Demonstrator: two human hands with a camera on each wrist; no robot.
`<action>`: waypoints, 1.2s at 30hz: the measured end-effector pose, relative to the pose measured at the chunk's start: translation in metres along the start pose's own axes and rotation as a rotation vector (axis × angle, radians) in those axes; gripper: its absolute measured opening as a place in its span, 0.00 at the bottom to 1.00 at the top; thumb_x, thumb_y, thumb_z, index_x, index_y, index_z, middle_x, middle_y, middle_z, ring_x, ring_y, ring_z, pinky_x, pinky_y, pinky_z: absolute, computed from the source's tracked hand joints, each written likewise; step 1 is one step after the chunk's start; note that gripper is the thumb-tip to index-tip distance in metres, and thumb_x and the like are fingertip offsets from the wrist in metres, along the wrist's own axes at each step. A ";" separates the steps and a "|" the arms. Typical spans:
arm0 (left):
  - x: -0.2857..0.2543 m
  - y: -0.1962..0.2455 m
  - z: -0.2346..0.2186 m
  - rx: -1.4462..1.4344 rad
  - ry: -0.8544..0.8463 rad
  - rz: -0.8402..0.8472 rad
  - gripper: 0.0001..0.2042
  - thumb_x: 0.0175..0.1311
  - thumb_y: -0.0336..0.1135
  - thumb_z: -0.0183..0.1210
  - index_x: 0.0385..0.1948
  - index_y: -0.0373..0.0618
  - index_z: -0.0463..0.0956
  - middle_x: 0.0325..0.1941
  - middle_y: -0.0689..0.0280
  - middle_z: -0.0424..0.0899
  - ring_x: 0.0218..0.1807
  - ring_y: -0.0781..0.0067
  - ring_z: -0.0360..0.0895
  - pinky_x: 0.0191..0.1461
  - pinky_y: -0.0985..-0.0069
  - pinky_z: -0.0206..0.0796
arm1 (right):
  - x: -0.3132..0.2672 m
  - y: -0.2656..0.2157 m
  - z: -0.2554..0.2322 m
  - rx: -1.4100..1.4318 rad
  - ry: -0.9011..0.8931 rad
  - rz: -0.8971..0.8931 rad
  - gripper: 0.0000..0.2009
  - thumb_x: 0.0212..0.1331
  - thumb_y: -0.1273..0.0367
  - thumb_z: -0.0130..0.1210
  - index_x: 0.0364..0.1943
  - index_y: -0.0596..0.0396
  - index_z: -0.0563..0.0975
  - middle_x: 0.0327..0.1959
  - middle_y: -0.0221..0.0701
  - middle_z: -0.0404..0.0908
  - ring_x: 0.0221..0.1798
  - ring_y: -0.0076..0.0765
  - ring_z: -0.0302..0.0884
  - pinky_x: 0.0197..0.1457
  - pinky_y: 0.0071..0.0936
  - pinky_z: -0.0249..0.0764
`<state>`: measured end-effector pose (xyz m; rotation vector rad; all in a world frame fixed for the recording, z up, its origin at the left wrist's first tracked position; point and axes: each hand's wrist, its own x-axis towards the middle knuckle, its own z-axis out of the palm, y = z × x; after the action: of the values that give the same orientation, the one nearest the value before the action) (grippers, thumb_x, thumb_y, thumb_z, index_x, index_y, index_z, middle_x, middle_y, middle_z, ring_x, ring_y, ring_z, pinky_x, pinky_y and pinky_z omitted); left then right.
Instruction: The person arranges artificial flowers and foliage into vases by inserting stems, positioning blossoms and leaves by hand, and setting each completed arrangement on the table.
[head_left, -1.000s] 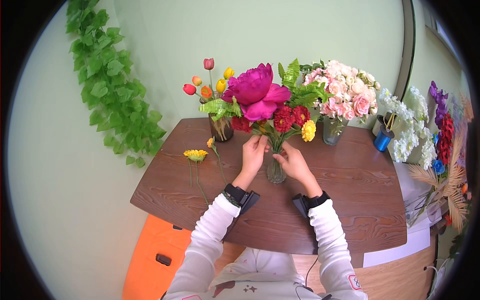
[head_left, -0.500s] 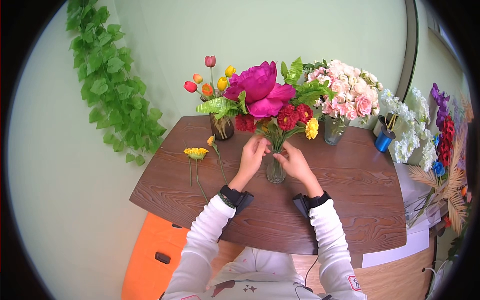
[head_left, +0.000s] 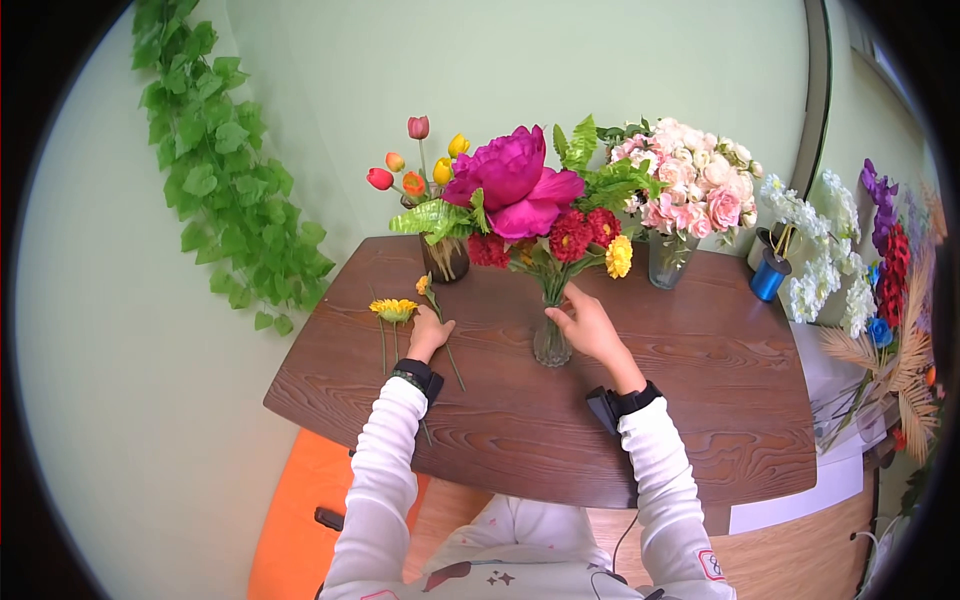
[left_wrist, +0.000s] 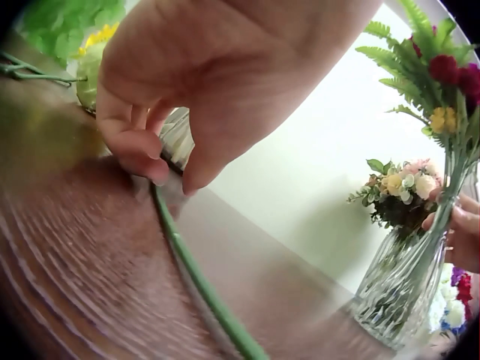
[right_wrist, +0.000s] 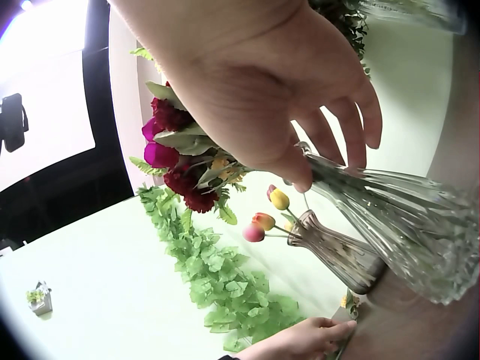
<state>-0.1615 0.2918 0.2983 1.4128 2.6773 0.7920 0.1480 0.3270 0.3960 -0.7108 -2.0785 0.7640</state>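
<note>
My left hand (head_left: 428, 332) is down at the table by a small orange flower (head_left: 422, 285). In the left wrist view its fingertips touch the upper part of a green stem (left_wrist: 201, 281), while thumb and fingers stay apart. Beside it lies a larger yellow flower (head_left: 393, 311). My right hand (head_left: 592, 325) holds the neck of a ribbed clear glass vase (head_left: 552, 346), thumb on the near side and fingers around the back. The vase stands upright with a big magenta peony (head_left: 515, 185), dark red flowers (head_left: 571, 236), a yellow bloom (head_left: 619, 257) and fern leaves.
A brown vase (head_left: 445, 260) of tulips stands behind on the left, and a glass vase (head_left: 670, 262) of pink roses behind on the right. A blue ribbon spool (head_left: 769, 276) sits at the wooden table's (head_left: 700, 400) right edge, near white blossoms (head_left: 825, 240). Ivy (head_left: 220, 170) hangs on the wall.
My left hand has left the bouquet's stems and moved left and down to the small orange flower on the table. The right hand stays at the vase neck.
</note>
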 end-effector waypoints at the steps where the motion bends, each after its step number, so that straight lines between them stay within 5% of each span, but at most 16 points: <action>1: -0.001 0.003 -0.005 0.000 0.000 0.001 0.28 0.47 0.40 0.63 0.43 0.29 0.59 0.36 0.44 0.76 0.40 0.54 0.76 0.45 0.66 0.67 | 0.000 0.001 0.000 -0.001 0.001 0.000 0.16 0.52 0.72 0.54 0.45 0.59 0.68 0.31 0.41 0.77 0.35 0.43 0.77 0.39 0.33 0.71; 4: -0.001 0.008 -0.016 -0.103 -0.181 -0.107 0.26 0.48 0.36 0.60 0.45 0.30 0.60 0.39 0.44 0.76 0.45 0.50 0.75 0.48 0.63 0.67 | 0.000 0.001 0.002 -0.012 0.016 -0.009 0.15 0.52 0.72 0.54 0.43 0.60 0.68 0.31 0.42 0.77 0.35 0.44 0.77 0.39 0.34 0.71; 9: -0.002 0.015 -0.027 -0.282 -0.339 -0.206 0.10 0.49 0.29 0.55 0.28 0.29 0.70 0.24 0.53 0.80 0.22 0.64 0.79 0.22 0.73 0.71 | 0.000 0.007 0.004 0.011 0.028 -0.008 0.20 0.50 0.71 0.55 0.49 0.55 0.68 0.32 0.46 0.76 0.35 0.49 0.74 0.40 0.38 0.69; 13: -0.006 0.021 -0.029 -0.398 -0.357 -0.252 0.07 0.51 0.30 0.53 0.24 0.34 0.70 0.23 0.58 0.79 0.20 0.73 0.77 0.18 0.78 0.70 | 0.001 0.006 0.003 0.024 0.025 -0.009 0.20 0.50 0.71 0.55 0.50 0.54 0.68 0.32 0.46 0.76 0.35 0.49 0.74 0.40 0.38 0.69; 16: -0.016 0.031 -0.028 -0.763 -0.187 -0.227 0.06 0.55 0.31 0.51 0.27 0.38 0.70 0.22 0.64 0.76 0.18 0.79 0.73 0.16 0.82 0.67 | 0.001 0.009 0.004 0.018 0.021 -0.007 0.21 0.49 0.69 0.56 0.49 0.56 0.68 0.32 0.45 0.76 0.36 0.49 0.74 0.40 0.38 0.69; 18: -0.026 0.043 -0.033 -1.115 -0.089 -0.060 0.06 0.61 0.32 0.48 0.31 0.39 0.67 0.25 0.66 0.73 0.17 0.82 0.70 0.15 0.86 0.63 | 0.001 0.008 0.004 -0.015 0.032 0.063 0.21 0.49 0.66 0.57 0.47 0.58 0.69 0.33 0.45 0.76 0.36 0.49 0.74 0.40 0.38 0.69; 22: -0.062 0.071 -0.041 -1.232 0.064 0.114 0.05 0.65 0.32 0.44 0.34 0.41 0.63 0.31 0.65 0.72 0.21 0.82 0.71 0.18 0.86 0.63 | -0.004 -0.003 -0.003 -0.076 0.147 -0.053 0.20 0.48 0.62 0.58 0.43 0.59 0.69 0.34 0.44 0.76 0.36 0.49 0.74 0.39 0.38 0.69; 24: -0.086 0.086 -0.045 -1.301 0.144 0.281 0.06 0.67 0.33 0.43 0.34 0.41 0.61 0.32 0.63 0.71 0.23 0.81 0.72 0.20 0.87 0.64 | -0.008 -0.024 -0.018 -0.322 -0.008 0.120 0.16 0.48 0.61 0.57 0.37 0.58 0.71 0.32 0.42 0.77 0.34 0.48 0.75 0.37 0.37 0.70; 28: -0.120 0.105 -0.051 -1.192 0.107 0.569 0.04 0.64 0.27 0.46 0.35 0.38 0.61 0.35 0.62 0.71 0.26 0.81 0.73 0.23 0.88 0.65 | -0.011 -0.058 -0.031 -0.348 -0.332 0.224 0.13 0.50 0.65 0.56 0.33 0.61 0.73 0.27 0.40 0.77 0.30 0.38 0.76 0.33 0.30 0.70; 30: -0.130 0.113 -0.055 -1.196 0.073 0.546 0.04 0.61 0.25 0.50 0.35 0.37 0.67 0.31 0.62 0.76 0.30 0.76 0.77 0.28 0.84 0.69 | -0.019 -0.068 -0.030 -0.124 -0.297 -0.027 0.11 0.50 0.66 0.56 0.31 0.61 0.74 0.23 0.38 0.77 0.28 0.37 0.76 0.32 0.29 0.70; 32: -0.136 0.122 -0.058 -0.923 0.284 0.801 0.05 0.58 0.26 0.54 0.34 0.38 0.70 0.33 0.61 0.78 0.30 0.71 0.78 0.31 0.80 0.69 | -0.024 -0.081 -0.029 -0.006 -0.309 -0.110 0.09 0.50 0.69 0.55 0.32 0.60 0.74 0.26 0.38 0.77 0.30 0.37 0.77 0.34 0.28 0.70; 36: -0.139 0.122 -0.057 -0.928 0.191 0.706 0.08 0.50 0.25 0.59 0.32 0.40 0.73 0.33 0.60 0.78 0.34 0.63 0.78 0.35 0.71 0.68 | -0.027 -0.101 -0.035 0.102 -0.176 -0.218 0.06 0.50 0.71 0.55 0.31 0.59 0.73 0.27 0.38 0.76 0.31 0.40 0.76 0.35 0.31 0.71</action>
<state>0.0007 0.2164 0.3710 1.9412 1.3783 1.9198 0.1685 0.2510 0.4731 -0.3635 -2.2118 0.8255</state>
